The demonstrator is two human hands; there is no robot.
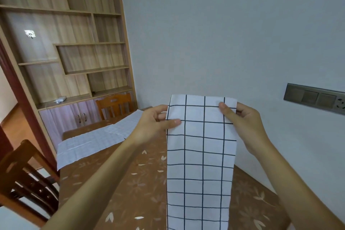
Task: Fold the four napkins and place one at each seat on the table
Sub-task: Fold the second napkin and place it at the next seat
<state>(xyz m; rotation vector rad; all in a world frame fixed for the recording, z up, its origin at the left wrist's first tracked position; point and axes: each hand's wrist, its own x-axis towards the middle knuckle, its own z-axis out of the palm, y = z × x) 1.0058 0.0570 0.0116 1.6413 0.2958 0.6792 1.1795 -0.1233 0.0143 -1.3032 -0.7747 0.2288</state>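
I hold a white napkin with a dark grid pattern point(200, 155) up in front of me as a long strip that hangs down past the bottom of the frame. My left hand point(155, 123) pinches its upper left edge, thumb on the front. At the upper right edge my right hand point(242, 123) pinches it the same way. Two more white checked napkins lie flat on the table: one point(87, 145) near the left edge, another point(127, 123) further back by the far chair.
The table point(141, 183) has a brown floral cover and stands against a pale wall on the right. One wooden chair point(113, 104) stands at its far end, another point(24, 179) at the left side. A wooden shelf unit point(71, 43) fills the back left. A switch panel point(315, 98) is on the wall.
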